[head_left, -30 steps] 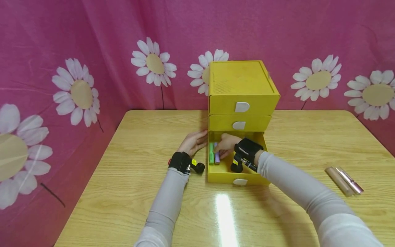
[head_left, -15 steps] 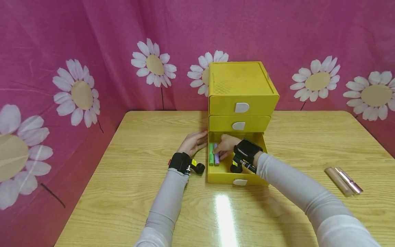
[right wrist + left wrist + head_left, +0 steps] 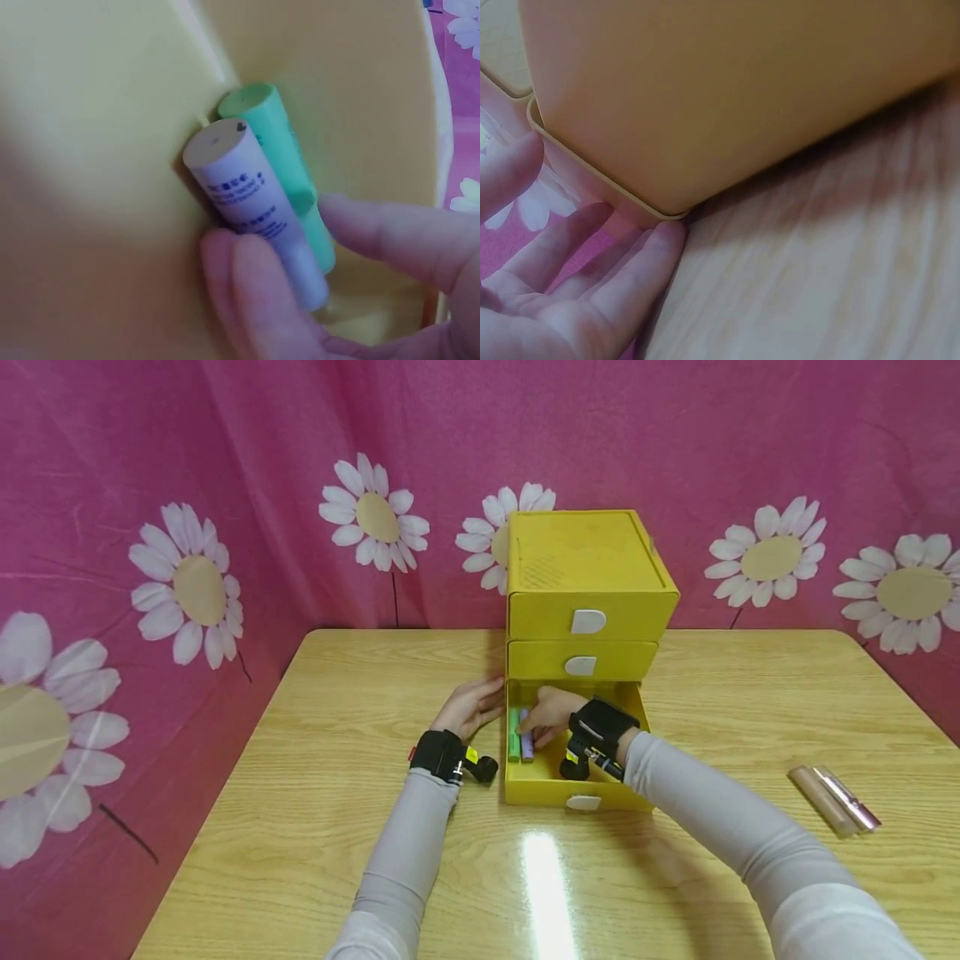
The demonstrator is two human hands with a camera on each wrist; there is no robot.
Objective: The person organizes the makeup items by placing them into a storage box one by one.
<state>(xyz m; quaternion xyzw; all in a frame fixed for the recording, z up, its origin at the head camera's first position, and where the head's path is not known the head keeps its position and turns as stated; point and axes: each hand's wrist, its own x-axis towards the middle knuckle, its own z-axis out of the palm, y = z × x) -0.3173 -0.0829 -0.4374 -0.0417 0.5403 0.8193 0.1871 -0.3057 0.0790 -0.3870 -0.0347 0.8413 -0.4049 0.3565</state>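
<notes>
My right hand (image 3: 551, 714) reaches into the pulled-out bottom drawer (image 3: 543, 792) of a yellow drawer unit (image 3: 588, 552). In the right wrist view, its curled fingers lie against a purple cylindrical tube (image 3: 240, 184) with dark print, while the thumb is across by a similar green tube (image 3: 279, 139). Both tubes lie side by side along the drawer's left wall; whether the thumb touches the green one is hard to tell. Outside the drawer, my left hand (image 3: 468, 706) has its extended fingers against the unit's left side, near the lower edge in the left wrist view.
Two slim tubes, a beige one (image 3: 823, 802) and a pinkish shiny one (image 3: 849, 797), lie on the wooden table (image 3: 360, 843) at the right. Behind the unit hangs a pink curtain (image 3: 450, 427) with daisies. The upper two drawers are closed.
The right hand has hardly shifted over the tubes, and the left hand stays by the unit. Only a slight movement of the head view shows.
</notes>
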